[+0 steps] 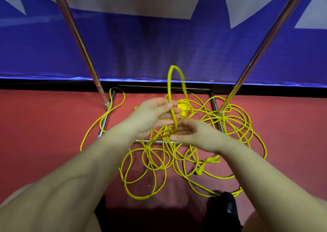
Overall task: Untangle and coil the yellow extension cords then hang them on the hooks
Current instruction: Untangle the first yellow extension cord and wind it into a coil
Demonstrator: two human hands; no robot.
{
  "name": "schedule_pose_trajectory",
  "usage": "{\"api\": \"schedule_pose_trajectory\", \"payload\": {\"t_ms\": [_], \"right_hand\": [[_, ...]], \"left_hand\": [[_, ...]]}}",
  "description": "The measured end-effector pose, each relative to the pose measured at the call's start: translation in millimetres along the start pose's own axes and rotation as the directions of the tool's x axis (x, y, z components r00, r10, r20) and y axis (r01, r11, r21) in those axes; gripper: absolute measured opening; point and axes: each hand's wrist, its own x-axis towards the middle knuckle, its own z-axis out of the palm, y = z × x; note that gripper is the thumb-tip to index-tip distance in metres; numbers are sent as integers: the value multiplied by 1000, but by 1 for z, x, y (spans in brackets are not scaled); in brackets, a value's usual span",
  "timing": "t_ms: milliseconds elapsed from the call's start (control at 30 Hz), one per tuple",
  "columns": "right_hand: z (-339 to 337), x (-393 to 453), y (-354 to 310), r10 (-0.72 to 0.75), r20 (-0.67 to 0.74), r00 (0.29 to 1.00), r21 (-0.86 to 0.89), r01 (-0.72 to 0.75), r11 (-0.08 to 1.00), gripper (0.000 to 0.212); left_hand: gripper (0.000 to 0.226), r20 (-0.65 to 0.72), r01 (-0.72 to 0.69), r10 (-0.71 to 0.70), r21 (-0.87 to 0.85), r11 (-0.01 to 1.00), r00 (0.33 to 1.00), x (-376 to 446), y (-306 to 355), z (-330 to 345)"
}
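A tangle of yellow extension cords (159, 162) lies on the red floor around the base of a metal rack. My left hand (154, 115) holds a raised loop of yellow cord (175, 76) between thumb and fingers; the loop arches up in front of the blue banner. A yellow socket end (183, 108) shows just behind that hand. My right hand (192, 134) is blurred below and right of the left hand, fingers fairly straight, beside the loop's lower strand. Whether it touches the cord is unclear. A yellow plug (199, 170) lies on the floor lower right. No hooks are in view.
Two slanted chrome rack poles (77, 37) (269, 35) rise left and right from a metal base frame (108, 115) on the red floor (44, 125). A blue and white banner (159, 46) hangs behind. My dark shoe (228, 207) stands on a strand at the bottom.
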Motion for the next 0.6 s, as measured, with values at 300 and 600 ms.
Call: {"api": "schedule_pose_trajectory", "payload": {"t_ms": [300,600], "right_hand": [[-14,-12,-19,-90,-380,921,224,186,957,18],[-32,-31,-22,22,-418,908,549,233,803,17]], "left_hand": [[29,136,-59,-17,538,841,991,-2,-18,-7],[22,36,-91,85,547,833,996,-5,-17,5]]}}
